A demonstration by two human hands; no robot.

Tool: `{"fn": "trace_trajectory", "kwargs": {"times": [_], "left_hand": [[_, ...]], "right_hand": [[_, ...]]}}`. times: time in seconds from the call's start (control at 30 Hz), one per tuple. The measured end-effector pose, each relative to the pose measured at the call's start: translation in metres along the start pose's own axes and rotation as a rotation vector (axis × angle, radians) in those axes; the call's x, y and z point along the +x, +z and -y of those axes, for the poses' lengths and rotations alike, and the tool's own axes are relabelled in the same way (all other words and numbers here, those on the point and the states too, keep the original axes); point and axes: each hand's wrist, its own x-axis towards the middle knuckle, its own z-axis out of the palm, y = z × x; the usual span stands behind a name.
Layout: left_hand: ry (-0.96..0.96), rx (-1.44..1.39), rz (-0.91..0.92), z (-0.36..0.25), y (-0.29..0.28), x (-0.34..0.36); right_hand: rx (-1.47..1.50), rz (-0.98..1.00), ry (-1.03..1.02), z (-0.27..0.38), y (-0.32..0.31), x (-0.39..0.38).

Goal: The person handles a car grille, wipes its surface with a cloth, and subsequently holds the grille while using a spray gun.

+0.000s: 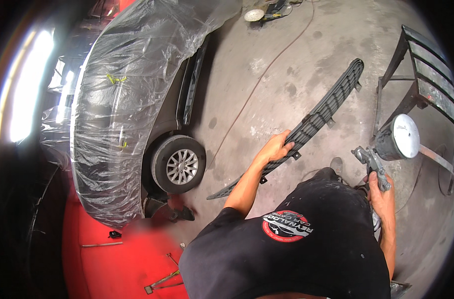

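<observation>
My left hand [277, 150] grips a long, slightly curved grey plastic grille [322, 119] with slats and small tabs, held diagonally above the concrete floor. My right hand [379, 194] is closed around the handle of a paint-spattered spray gun [368, 160], which has a cup with a white round top [402, 137]. The gun is held to the right of the grille, apart from it. Part of the grille's lower stretch is behind my left hand and forearm.
A car under clear plastic sheeting [109, 114] stands left, its wheel [181, 164] exposed. A metal stand [426, 74] is at right, a hose [267, 67] crosses the floor, and equipment [275, 11] lies at top. A red surface [102, 269] and blurred dark shapes fill lower left.
</observation>
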Motion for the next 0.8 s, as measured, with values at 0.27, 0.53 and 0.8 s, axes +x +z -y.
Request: {"fn": "trace_trajectory", "kwargs": {"times": [0.27, 0.53, 0.8], "left_hand": [[-0.043, 0.049, -0.004, -0.017, 0.000, -0.006], [0.116, 0.254, -0.277, -0.083, -0.045, 0.004], [0.333, -0.275, -0.046, -0.191, -0.115, 0.065]], "right_hand": [[0.035, -0.270, 0.027, 0.003, -0.005, 0.005], [0.142, -0.399, 0.070, 0.001, -0.023, -0.017], [0.227, -0.285, -0.124, 0.028, -0.083, -0.056]]}}
